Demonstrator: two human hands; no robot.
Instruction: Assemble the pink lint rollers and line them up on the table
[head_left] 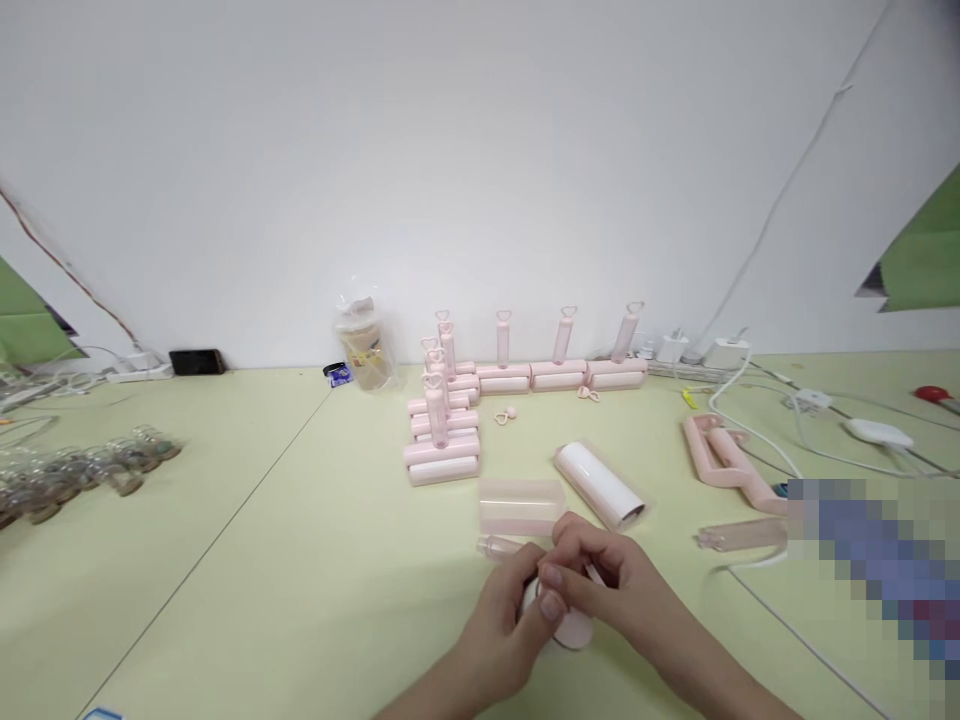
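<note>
Both hands meet near the table's front edge around a small pale pink and white part (574, 628) with a rounded end. My left hand (510, 620) pinches it from the left, thumb on top. My right hand (600, 572) closes over it from the right, fingers curled. Much of the part is hidden by the fingers, so its kind is unclear. Just beyond the hands lie a clear pinkish tube (498, 547) and a translucent pink curved cover (517, 506). A white sticky-paper roll in a clear pink cover (600, 485) rests to the right.
Pink lint rollers with upright heart-topped handles (559, 374) line the wall and run forward at left. Small pink heart-shaped pieces (507, 415) lie nearby. A pink frame (731, 465), a clear handle (742, 535) and cables (757, 430) occupy the right. Small glass jars (82, 470) stand far left.
</note>
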